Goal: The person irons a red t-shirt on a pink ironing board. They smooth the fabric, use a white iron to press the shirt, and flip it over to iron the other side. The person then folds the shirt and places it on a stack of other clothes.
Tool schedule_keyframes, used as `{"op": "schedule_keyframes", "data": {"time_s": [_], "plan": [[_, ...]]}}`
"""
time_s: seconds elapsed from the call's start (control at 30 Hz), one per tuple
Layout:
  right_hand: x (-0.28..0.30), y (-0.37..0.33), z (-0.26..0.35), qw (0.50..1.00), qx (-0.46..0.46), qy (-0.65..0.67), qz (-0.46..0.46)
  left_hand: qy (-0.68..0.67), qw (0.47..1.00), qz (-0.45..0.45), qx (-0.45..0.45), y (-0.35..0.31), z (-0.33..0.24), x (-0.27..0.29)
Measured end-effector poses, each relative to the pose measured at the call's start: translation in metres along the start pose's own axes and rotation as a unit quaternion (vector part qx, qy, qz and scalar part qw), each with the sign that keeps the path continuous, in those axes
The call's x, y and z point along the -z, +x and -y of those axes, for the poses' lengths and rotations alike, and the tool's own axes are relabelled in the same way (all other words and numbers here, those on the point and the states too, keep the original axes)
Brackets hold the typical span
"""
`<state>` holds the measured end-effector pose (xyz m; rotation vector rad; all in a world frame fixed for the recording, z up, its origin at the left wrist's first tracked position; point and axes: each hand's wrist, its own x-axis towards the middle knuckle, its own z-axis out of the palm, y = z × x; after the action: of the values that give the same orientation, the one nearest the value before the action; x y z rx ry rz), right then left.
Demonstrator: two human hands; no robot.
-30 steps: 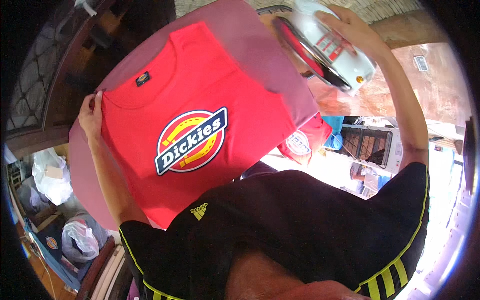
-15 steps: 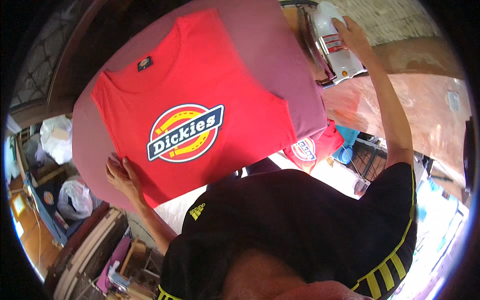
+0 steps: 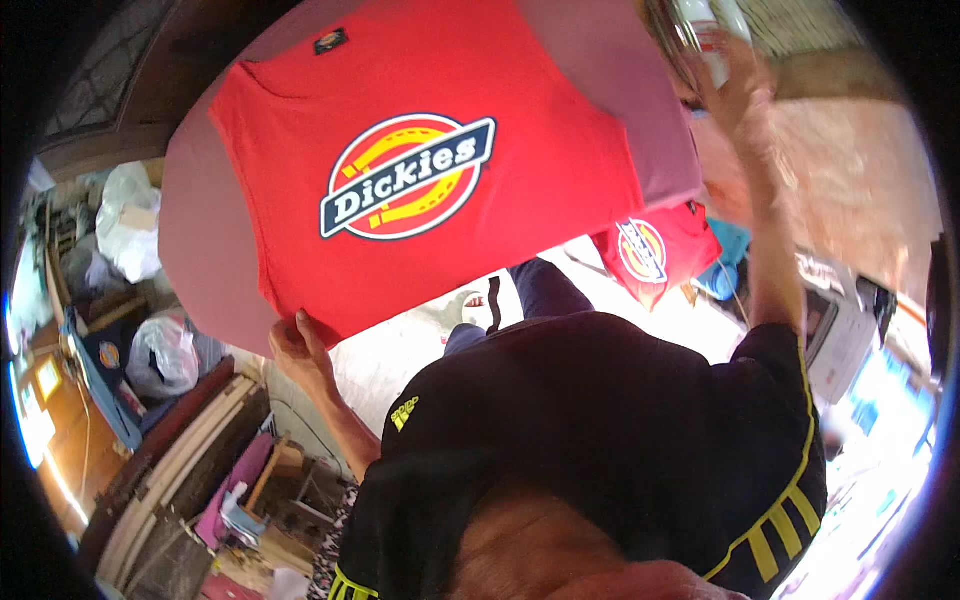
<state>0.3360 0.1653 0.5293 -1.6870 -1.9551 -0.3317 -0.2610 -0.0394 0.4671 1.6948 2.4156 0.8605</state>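
Note:
A red sleeveless shirt point(image 3: 520, 110) with a large round printed emblem lies face up and spread over a padded ironing board point(image 3: 200, 230) with a mauve cover. At the shirt's lower left corner is my left hand point(image 3: 302, 352), its thumb on the cloth and its fingers closed at the hem. My right hand point(image 3: 738, 95), smeared by motion, is at the far right beside a white clothes iron point(image 3: 704, 18) with a shiny metal plate and a red label. The iron is partly cut off and partly behind the hand, so I cannot tell whether they touch.
Another red garment point(image 3: 655, 250) with a similar emblem lies below the board's right end, near a blue object point(image 3: 728, 262). White plastic bags point(image 3: 165, 350) and wooden pieces point(image 3: 180, 470) crowd the left side. A reddish-brown surface point(image 3: 850, 170) stretches along the right.
My left hand has moved from the shirt's left side to its lower corner and closed there. My right hand has come down from the iron's top toward me. The whole view has shifted.

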Motion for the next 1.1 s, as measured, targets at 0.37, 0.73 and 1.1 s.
{"op": "schedule_keyframes", "data": {"time_s": [0.37, 0.73, 1.1], "plan": [[-0.019, -0.157, 0.117, 0.976, -0.138, 0.168, -0.006, -0.378, 0.924, 0.049, -0.019, -0.005, 0.005, 0.009], [0.22, -0.34, 0.182, 0.785, -0.394, 0.46, -0.129, -0.497, 0.837, 0.216, -0.078, -0.006, -0.019, 0.128], [0.329, -0.516, 0.104, 0.776, -0.553, 0.281, -0.111, -0.243, 0.774, 0.407, -0.419, -0.051, -0.216, 0.0]]}}
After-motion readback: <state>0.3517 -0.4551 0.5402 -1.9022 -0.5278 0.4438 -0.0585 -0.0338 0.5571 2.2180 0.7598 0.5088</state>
